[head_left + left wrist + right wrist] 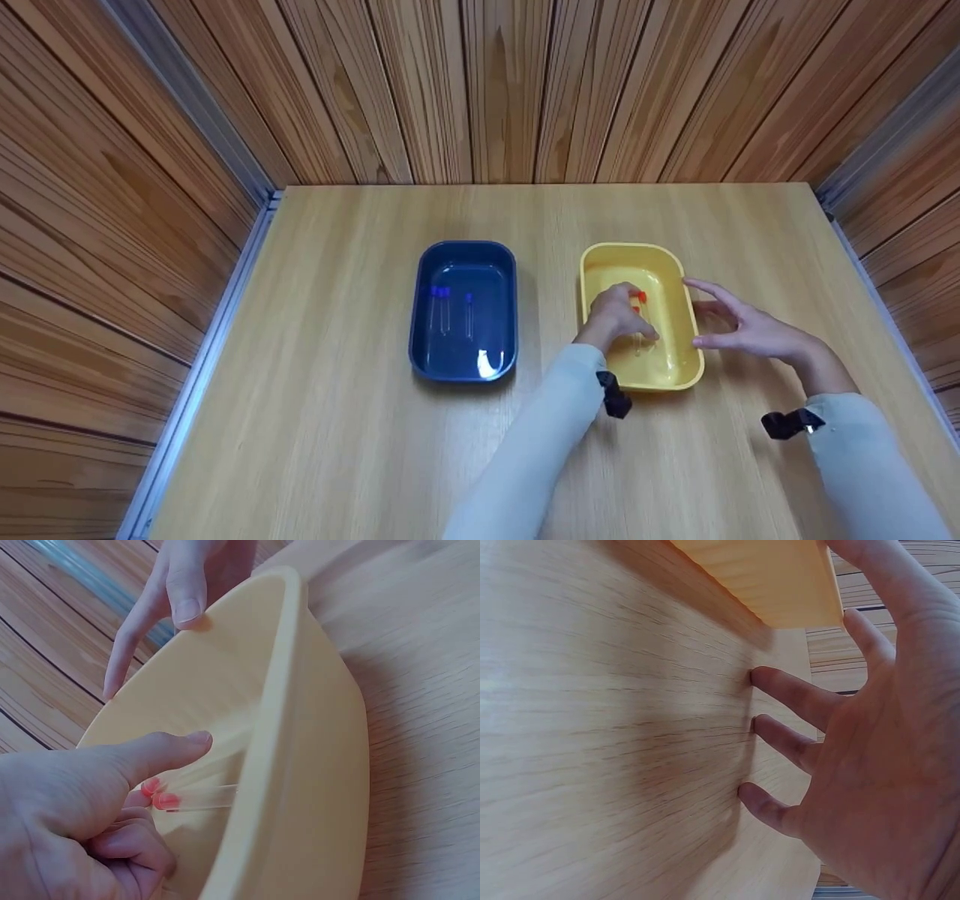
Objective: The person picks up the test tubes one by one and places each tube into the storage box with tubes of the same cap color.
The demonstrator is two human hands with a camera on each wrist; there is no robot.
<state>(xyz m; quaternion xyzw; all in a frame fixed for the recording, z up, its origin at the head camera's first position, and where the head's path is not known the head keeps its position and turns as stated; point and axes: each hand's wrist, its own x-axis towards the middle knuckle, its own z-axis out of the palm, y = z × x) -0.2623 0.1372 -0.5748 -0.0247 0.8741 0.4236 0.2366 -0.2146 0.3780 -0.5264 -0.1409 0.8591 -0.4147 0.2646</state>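
1. at least two red-capped clear tubes (202,799) are seen lying inside the yellow tray (698,360), with their red caps (641,296) close together; the exact count is partly hidden by the hand.
2. by judgement, the tubes would be found light, stiff and smooth, apt to roll or slip; whether glass or plastic is used cannot be told, so only gentle pressure is advised.
3. a hold is probably best taken on a cap or just below it, with thumb and forefinger.
4. the left hand (616,311) is placed inside the tray beside the caps; its thumb is held well apart from the bent fingers, and no tube is seen to be pinched.
5. the right hand (757,330) is spread at the tray's right side, which is touched by thumb and forefinger without being clamped.
6. well to the left, three blue-capped tubes (470,315) are contained in a dark blue tray (513,315).
7. both trays are supported by a wooden table (337,375).
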